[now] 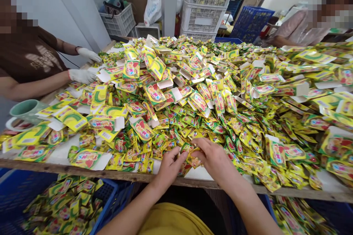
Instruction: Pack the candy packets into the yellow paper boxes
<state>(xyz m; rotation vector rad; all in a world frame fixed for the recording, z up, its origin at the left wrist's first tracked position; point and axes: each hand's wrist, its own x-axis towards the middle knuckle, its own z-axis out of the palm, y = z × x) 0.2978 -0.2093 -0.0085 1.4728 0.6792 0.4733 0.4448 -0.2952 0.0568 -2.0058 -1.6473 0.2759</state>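
Near the table's front edge, my left hand [171,164] has its fingers closed on a small green and yellow packet [185,149]. Just to its right, my right hand [211,156] pinches a yellow packet [194,157] between thumb and fingers. The two hands nearly meet, and the packets between them overlap. A printed yellow carton [184,169] lies partly hidden below the fingers. Heaped behind and around the hands are small wrapped packets [190,121] with flat yellow cartons [154,93] on top, many with white flaps open.
The wooden table edge [110,174] runs across the front. Blue crates [110,198] with filled cartons stand below it. A green mug [26,112] is at the left, beside a person with white gloves [82,76]. Another person's sleeve [292,25] is at the right. White crates [202,16] are stacked behind.
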